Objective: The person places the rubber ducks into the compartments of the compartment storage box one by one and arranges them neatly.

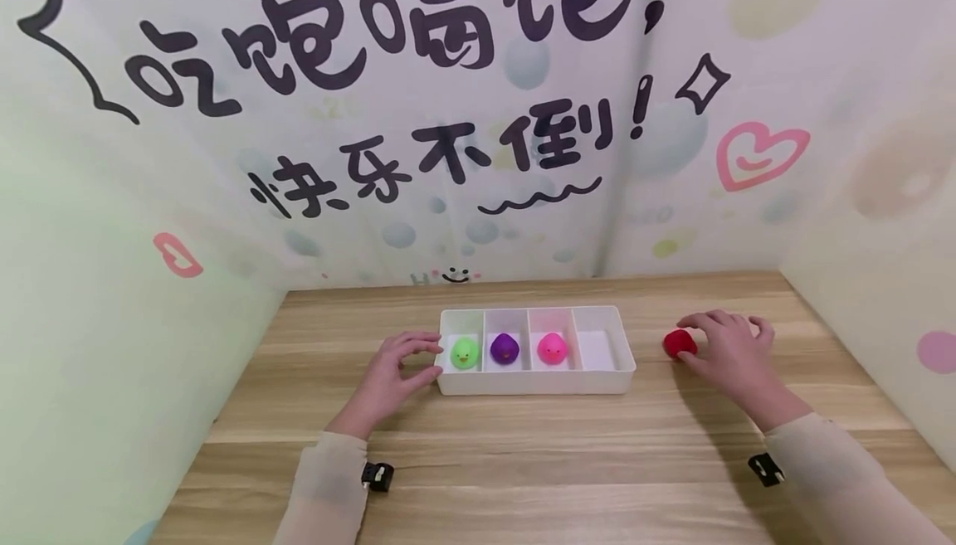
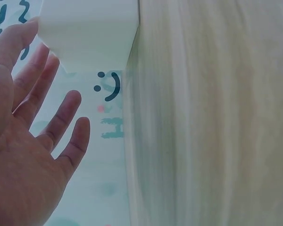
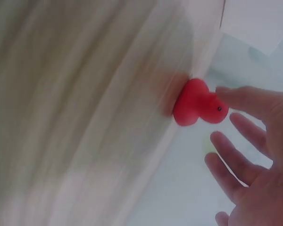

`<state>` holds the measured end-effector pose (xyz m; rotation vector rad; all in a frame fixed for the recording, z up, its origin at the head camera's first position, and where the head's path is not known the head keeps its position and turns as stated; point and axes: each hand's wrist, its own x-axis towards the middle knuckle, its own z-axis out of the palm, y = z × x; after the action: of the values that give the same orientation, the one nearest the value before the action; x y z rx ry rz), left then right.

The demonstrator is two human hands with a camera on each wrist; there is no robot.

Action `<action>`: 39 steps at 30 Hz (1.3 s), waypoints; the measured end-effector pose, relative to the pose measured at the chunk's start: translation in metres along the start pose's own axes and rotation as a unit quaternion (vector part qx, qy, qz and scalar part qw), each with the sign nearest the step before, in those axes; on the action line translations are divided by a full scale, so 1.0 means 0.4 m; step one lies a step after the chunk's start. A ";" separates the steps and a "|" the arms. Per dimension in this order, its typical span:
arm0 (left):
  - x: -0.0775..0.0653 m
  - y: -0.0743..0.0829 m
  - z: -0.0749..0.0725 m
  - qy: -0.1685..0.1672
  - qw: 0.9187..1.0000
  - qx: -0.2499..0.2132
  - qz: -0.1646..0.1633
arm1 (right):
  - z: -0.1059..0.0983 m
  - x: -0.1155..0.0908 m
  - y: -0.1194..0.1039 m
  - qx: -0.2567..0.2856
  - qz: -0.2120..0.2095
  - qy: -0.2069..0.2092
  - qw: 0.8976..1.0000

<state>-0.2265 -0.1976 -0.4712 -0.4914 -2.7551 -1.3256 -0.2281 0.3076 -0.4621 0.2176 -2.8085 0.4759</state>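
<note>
A white tray with a row of compartments holds a green toy duck, a purple toy duck and a pink toy duck; the rightmost compartment holds none. At the tray's left end, my left hand touches the wall with thumb and fingertips, its other fingers spread in the left wrist view. A red toy duck sits upright on the table, right of the tray. My right hand is around it, fingers loosely spread. The thumb touches the head; a small gap shows beside the index fingertip.
The wood-grain table meets a back wall printed with dark lettering, and side walls stand left and right. Black straps sit at both sleeve cuffs.
</note>
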 end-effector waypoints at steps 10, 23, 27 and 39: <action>-0.003 0.002 -0.002 -0.003 1.000 -0.004 -0.002 | 0.003 0.002 0.009 0.011 -0.012 -0.008 1.000; 0.000 -0.004 0.001 -0.001 1.000 0.004 -0.003 | 0.003 0.014 -0.005 0.029 -0.043 0.047 0.998; 0.000 -0.007 0.001 0.004 1.000 0.013 0.006 | -0.002 0.020 -0.019 0.042 -0.055 0.053 0.996; -0.001 -0.006 0.001 0.002 1.000 0.010 0.003 | -0.025 0.035 -0.072 0.050 -0.077 0.080 0.993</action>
<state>-0.2269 -0.1989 -0.4735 -0.4957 -2.7588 -1.2944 -0.2331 0.2828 -0.4402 0.3957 -2.5905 0.5716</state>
